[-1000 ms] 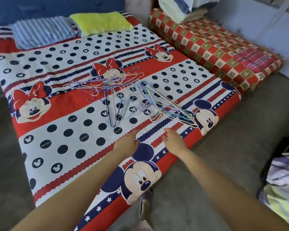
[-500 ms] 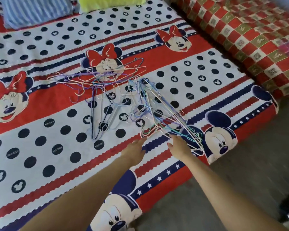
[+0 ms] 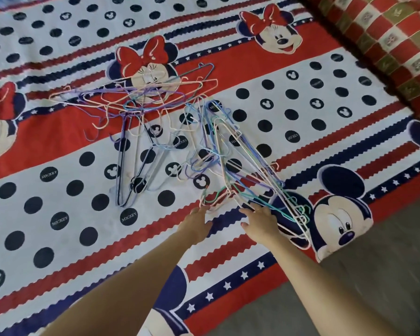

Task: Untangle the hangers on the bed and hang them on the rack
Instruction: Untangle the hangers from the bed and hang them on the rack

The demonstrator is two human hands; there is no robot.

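Both hands had advanced from the bed's edge to the hangers (image 3: 228, 151). The right hand (image 3: 261, 224), fingers spread wide, rested on the nearest wire bundle; the left hand (image 3: 197, 221), open and empty, reached just beside it. The tangled hangers lay across the bed (image 3: 58, 238), well short of the neighbouring checked mattress (image 3: 386, 40).

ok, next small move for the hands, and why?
Probably close the right hand on the nearest hanger bundle: its fingers already reach the wires, while the left hand is open beside it, and nothing is gripped yet.
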